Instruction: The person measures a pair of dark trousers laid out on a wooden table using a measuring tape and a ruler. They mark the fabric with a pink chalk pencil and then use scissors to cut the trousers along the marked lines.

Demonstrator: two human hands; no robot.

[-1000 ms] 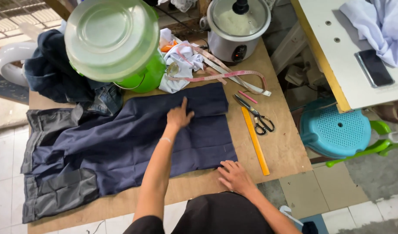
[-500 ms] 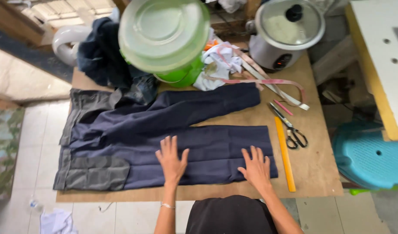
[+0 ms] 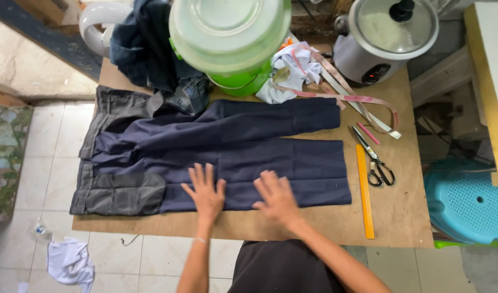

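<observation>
Both hands lie palm-down, fingers spread, gripping nothing, on the near leg of the dark navy cloth trousers [image 3: 227, 157].

Change over the last second: 1.0 s ago the left hand [image 3: 205, 192] rested on the far leg near its hem and the right hand [image 3: 277, 198] sat at the near hem corner. 0.5 s ago both were flat on the near leg, set apart. Now they sit close together at the middle of the near leg, the right hand shifted leftward toward the left. Judgement: a smoothing pass along the near leg, working the cloth flat from the hem end toward the waist.

Trousers position: unchanged across the 3 pictures. They lie flat along the bare plywood desk [image 3: 314, 228], waist with grey pocket lining at the left edge, 2 legs running right, the near leg close to the near edge of the desk.

Right of the hems: a long orange flat ruler [image 3: 365, 190] lies across the desk, just beside the black-handled steel scissors [image 3: 374, 160]. Neither touches the trousers.

Farther back: a pink and white cloth measuring tape [image 3: 341, 89] loops past the far hem; a crumpled white cloth [image 3: 292, 76] lies under part of it. A green plastic bucket with a pale lid [image 3: 230, 38] stands at the far edge, a heap of blue denim garments [image 3: 151, 49] on its left, and a grey electric rice cooker with a glass lid [image 3: 387, 38] at the far right corner.
</observation>
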